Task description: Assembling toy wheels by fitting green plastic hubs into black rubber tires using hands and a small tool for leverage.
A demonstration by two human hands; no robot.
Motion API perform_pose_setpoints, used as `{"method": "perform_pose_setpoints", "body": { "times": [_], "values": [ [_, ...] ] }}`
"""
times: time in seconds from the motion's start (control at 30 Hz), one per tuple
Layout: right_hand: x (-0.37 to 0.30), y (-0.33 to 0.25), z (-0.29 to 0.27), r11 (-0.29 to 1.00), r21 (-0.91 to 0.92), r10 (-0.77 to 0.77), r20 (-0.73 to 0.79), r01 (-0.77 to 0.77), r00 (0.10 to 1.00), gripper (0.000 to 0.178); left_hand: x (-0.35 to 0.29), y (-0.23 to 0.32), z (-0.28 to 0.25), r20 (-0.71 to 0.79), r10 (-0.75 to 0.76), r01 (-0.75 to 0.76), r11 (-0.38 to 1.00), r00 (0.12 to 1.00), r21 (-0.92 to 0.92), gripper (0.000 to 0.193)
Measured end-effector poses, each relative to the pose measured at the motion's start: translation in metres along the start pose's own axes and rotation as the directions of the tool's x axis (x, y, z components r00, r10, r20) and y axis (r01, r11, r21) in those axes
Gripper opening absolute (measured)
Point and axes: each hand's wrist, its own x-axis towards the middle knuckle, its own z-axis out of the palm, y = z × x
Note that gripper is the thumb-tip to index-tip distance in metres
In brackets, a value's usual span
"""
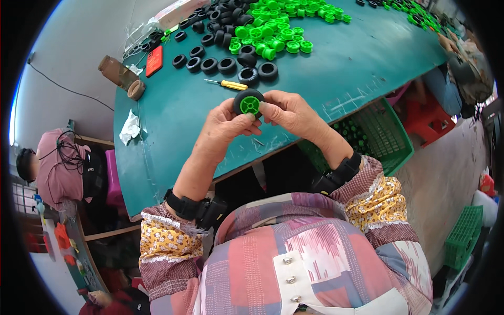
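Note:
Between both hands, just above the table's near edge, I hold a toy wheel [249, 103]: a green spoked hub seated in a black tyre, its face toward me. My left hand [227, 122] grips its left and lower side, thumb on the hub's lower rim. My right hand [287, 111] pinches the right side, thumb against the hub's edge; its fingers behind are partly hidden. Just beyond lies a yellow-handled screwdriver [234, 85]. Loose black tyres [227, 65] lie past it, with a heap of green hubs [273, 31] behind them.
A green table [336, 68] spreads ahead. At its left are a red box [154, 61], a brown jar [116, 72] and crumpled tissue [129, 127]. A green crate [391, 136] holding wheels sits below the right edge, near a red stool [433, 125]. Other people sit at left and far right.

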Motion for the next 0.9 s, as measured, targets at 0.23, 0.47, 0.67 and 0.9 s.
{"method": "perform_pose_setpoints", "body": {
  "times": [0.23, 0.47, 0.67, 0.9],
  "values": [
    [0.037, 0.006, 0.009, 0.997, 0.024, 0.073, 0.0, -0.073, 0.997, 0.023, 0.022, -0.009, -0.03, 0.063, 0.056, -0.055, 0.998, 0.996, -0.021, 0.037],
    [0.013, -0.033, -0.041, 0.946, -0.127, 0.296, -0.025, -0.297, 0.955, 0.019, 0.035, -0.01, -0.042, 0.108, -0.011, 0.002, 0.997, 0.994, 0.082, 0.044],
    [-0.07, -0.067, -0.147, 0.593, -0.506, 0.507, -0.37, -0.627, 0.779, 0.032, 0.026, -0.011, -0.089, -0.106, 0.057, -0.064, 0.996, 0.993, -0.065, 0.03],
    [-0.094, -0.056, -0.141, 0.272, -0.765, 0.198, -0.55, -0.584, 0.812, 0.039, 0.028, -0.022, -0.124, -0.239, 0.156, -0.217, 0.942, 0.959, -0.255, 0.027]
  ]
}}
